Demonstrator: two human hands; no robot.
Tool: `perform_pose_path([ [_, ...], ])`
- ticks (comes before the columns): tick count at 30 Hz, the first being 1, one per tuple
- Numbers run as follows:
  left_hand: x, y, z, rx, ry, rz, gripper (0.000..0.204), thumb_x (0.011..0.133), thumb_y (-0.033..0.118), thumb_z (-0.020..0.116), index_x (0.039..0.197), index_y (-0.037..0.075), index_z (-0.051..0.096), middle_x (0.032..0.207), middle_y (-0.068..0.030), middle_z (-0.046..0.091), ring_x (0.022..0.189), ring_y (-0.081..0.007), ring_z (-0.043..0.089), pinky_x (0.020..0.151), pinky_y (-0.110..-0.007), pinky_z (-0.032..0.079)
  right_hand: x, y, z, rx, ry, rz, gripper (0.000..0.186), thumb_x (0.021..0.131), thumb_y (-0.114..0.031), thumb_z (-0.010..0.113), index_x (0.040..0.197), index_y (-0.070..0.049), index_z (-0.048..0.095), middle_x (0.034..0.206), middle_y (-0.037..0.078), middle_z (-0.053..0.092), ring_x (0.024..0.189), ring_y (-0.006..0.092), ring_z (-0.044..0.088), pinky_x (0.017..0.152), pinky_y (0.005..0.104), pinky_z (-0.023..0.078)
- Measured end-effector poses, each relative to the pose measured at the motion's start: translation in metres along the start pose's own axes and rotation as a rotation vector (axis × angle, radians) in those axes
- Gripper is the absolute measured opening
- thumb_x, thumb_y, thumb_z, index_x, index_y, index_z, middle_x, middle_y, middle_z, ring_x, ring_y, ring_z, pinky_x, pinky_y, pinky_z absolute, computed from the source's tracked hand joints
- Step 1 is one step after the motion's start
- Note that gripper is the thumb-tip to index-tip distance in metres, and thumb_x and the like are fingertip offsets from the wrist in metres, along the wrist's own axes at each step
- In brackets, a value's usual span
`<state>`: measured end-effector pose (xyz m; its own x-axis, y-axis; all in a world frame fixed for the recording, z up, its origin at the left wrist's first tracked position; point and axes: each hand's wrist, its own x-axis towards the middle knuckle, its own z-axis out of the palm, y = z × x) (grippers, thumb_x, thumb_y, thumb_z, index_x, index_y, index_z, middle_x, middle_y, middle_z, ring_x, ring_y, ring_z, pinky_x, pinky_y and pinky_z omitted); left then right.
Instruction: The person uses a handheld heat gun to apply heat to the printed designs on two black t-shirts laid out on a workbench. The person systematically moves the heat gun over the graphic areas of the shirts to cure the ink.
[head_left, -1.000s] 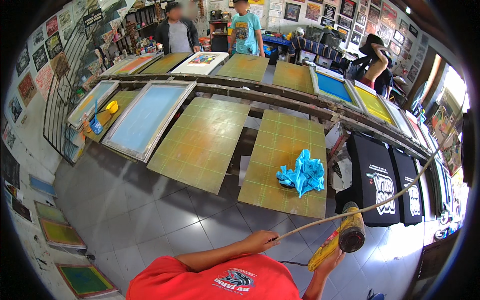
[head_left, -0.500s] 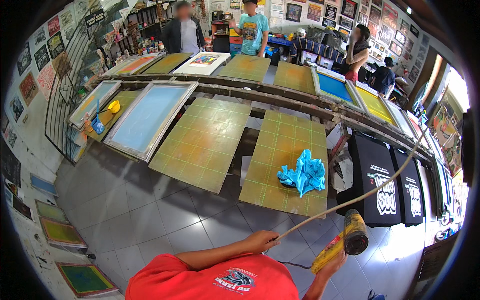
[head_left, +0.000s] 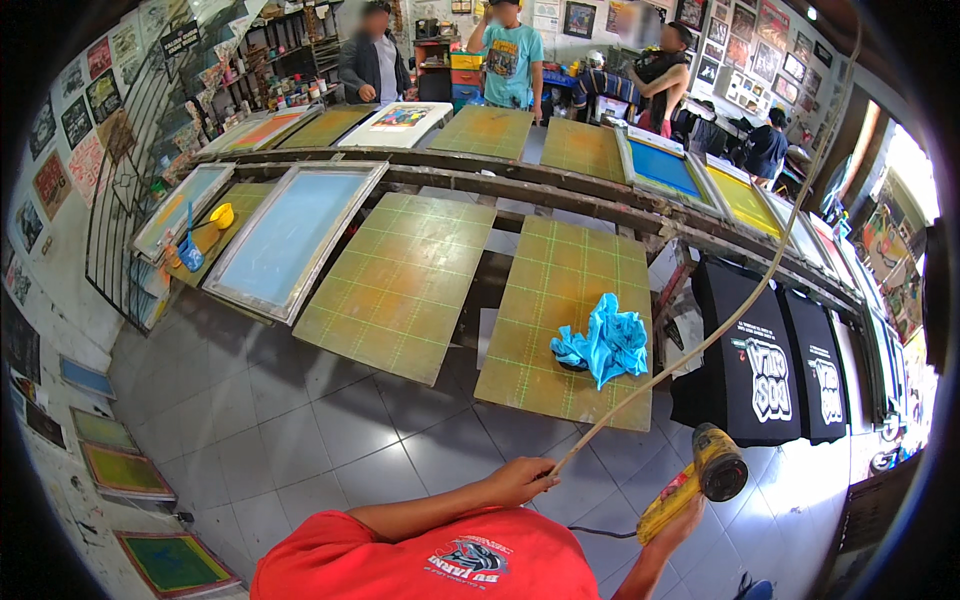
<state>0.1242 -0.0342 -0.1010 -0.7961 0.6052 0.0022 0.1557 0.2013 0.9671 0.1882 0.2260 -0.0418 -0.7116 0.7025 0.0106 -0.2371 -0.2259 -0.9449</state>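
My left hand point(head_left: 522, 481) is closed round the near end of a long pale cable point(head_left: 712, 333), which rises in a curve to the upper right. My right hand point(head_left: 682, 524) grips a yellow heat gun point(head_left: 672, 500) by its handle; its dark, round nozzle faces toward me. A dark cord point(head_left: 605, 533) runs from the handle's base toward my red shirt. Beyond my hands, a crumpled light-blue cloth point(head_left: 607, 342) lies on a green-gridded board point(head_left: 562, 290). To the right of that board, black printed T-shirts point(head_left: 745, 350) are spread out, the nearest one close to the heat gun.
Another gridded board point(head_left: 405, 275) and a pale-blue screen frame point(head_left: 290, 235) extend leftward, with a yellow cup point(head_left: 222, 215) on a farther board. Metal rails point(head_left: 520, 190) cross behind. Several people stand beyond. More screens point(head_left: 130, 470) lean along the left wall; tiled floor point(head_left: 340, 420) lies below.
The pale cable has swung upward at its far end and now reaches the top right. The heat gun has shifted slightly right. A person at the back right has turned and moved left.
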Motion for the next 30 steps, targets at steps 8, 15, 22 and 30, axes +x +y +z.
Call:
perform_pose_path([
  [8, 0.006, 0.014, 0.003, -0.094, 0.001, 0.055, 0.019, 0.091, 0.02, 0.054, 0.085, 0.003, 0.052, 0.069, -0.0067, 0.057, 0.061, -0.0146, 0.054, 0.055, -0.031, 0.043, 0.0, -0.011, -0.005, -0.016, 0.083, 0.008, 0.033, 0.091, -0.031, 0.048, 0.105, -0.002, 0.049, 0.081, 0.006, 0.054, 0.066, 0.0123, 0.052, 0.059, 0.0242, 0.042],
  [15, 0.023, 0.015, 0.027, -0.319, -0.087, 0.031, 0.019, 0.092, 0.023, 0.055, 0.086, 0.005, 0.051, 0.068, 0.0033, 0.045, 0.062, -0.007, 0.042, 0.053, -0.026, 0.036, 0.003, 0.003, -0.032, -0.137, -0.038, -0.023, 0.025, 0.083, -0.007, 0.055, 0.107, -0.001, 0.052, 0.087, 0.007, 0.054, 0.073, 0.0141, 0.054, 0.064, 0.0274, 0.045],
  [22, 0.058, 0.069, 0.056, -0.521, -0.254, -0.066, 0.022, 0.09, 0.029, 0.057, 0.087, 0.008, 0.052, 0.071, 0.0032, 0.049, 0.06, -0.0042, 0.043, 0.049, -0.022, 0.034, 0.0, 0.0, -0.037, -0.451, -0.2, -0.164, 0.029, 0.078, 0.004, 0.057, 0.106, -0.001, 0.051, 0.085, 0.002, 0.052, 0.072, 0.0073, 0.048, 0.063, 0.0204, 0.039],
  [30, 0.089, 0.076, 0.094, -0.609, -0.171, -0.299, 0.035, 0.091, 0.044, 0.054, 0.091, 0.009, 0.054, 0.075, 0.0015, 0.053, 0.053, -0.0046, 0.044, 0.043, -0.02, 0.031, 0.005, 0.0, -0.062, -0.637, -0.254, -0.206, 0.027, 0.07, 0.002, 0.061, 0.096, 0.002, 0.053, 0.088, 0.005, 0.048, 0.077, 0.0121, 0.048, 0.068, 0.0244, 0.04],
])
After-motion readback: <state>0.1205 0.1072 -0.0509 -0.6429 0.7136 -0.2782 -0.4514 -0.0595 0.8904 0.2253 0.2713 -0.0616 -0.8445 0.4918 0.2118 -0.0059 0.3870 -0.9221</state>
